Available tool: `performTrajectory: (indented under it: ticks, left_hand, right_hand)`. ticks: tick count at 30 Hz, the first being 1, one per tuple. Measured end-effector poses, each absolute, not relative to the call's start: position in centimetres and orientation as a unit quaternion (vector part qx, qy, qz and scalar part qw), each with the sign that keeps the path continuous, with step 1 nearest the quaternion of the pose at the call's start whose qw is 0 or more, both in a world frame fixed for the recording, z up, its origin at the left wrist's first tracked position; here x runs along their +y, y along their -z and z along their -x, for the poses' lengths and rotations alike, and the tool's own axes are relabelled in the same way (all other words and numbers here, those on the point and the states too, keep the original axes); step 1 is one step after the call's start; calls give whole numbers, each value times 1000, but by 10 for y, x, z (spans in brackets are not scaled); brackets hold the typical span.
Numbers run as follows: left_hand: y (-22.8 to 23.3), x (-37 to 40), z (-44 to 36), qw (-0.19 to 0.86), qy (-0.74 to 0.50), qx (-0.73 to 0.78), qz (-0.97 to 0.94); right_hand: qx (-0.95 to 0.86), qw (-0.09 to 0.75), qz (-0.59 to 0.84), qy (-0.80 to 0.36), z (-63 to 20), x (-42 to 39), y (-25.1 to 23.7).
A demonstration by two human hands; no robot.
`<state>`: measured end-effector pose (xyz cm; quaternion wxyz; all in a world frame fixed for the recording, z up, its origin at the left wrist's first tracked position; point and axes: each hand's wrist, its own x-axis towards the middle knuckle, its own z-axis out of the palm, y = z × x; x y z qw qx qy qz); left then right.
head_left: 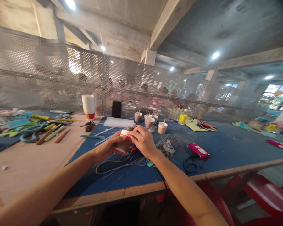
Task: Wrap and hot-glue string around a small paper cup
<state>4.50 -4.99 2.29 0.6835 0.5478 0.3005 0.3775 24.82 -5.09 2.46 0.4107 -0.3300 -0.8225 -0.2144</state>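
Observation:
My left hand (109, 145) is wrapped round a small paper cup (123, 147) with a white and red end and a brownish, rough-looking body. Fingers of my right hand (142, 139) are closed together against the cup's red and white part, on its right side. Whether they pinch anything thin there is too small to tell. Below the hands, a loose grey cord (122, 163) lies in loops on the blue mat (85, 179). A crumpled grey bundle of cord (168, 149) rests to the right of my right hand.
Small cups (149, 120) stand behind my hands, near a black phone (116, 109) and a stack of paper cups (88, 106). Scissors (33, 131) and modelling tools lie at left. A pink device (199, 150) is at right. A perforated metal screen (122, 75) closes the table's back.

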Motion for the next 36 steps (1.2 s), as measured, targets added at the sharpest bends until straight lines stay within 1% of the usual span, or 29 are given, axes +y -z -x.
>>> performTrajectory:
  ticks: [7,11,13,18,22,26,29,31,33,34,36]
  left_hand:
    - [-24,-51,-44,691,-372,289,-549]
    - [-25,-50,-44,690,-382,287,-544]
    - [-25,-49,-43,691,-380,281,-547]
    - [-23,-46,-40,704,-362,281,-542]
    - [-24,-46,-37,728,-332,259,-540]
    - [-26,-48,-36,759,-318,218,-525]
    - [-27,-49,-36,772,-334,200,-503]
    - [-27,-49,-36,778,-355,194,-482]
    - [-27,-48,-35,775,-386,193,-462]
    - [-27,-46,-35,770,-402,194,-455]
    - [-27,-43,-33,759,-428,198,-450]
  right_hand:
    - [-825,405,341,198,-248,-50,-24]
    - [-825,420,337,171,-247,-49,-24]
    - [-813,443,353,131,-247,-47,-23]
    - [-764,516,385,-36,-251,-39,-23]
    - [-742,535,382,-134,-256,-32,-23]
    - [-759,496,375,-195,-259,-25,-21]
    - [-769,467,388,-200,-259,-22,-19]
    - [-763,461,423,-164,-260,-23,-19]
    - [-754,435,484,-91,-263,-26,-20]
    - [-752,404,517,-56,-265,-28,-21]
    - [-758,310,574,-20,-271,-33,-23]
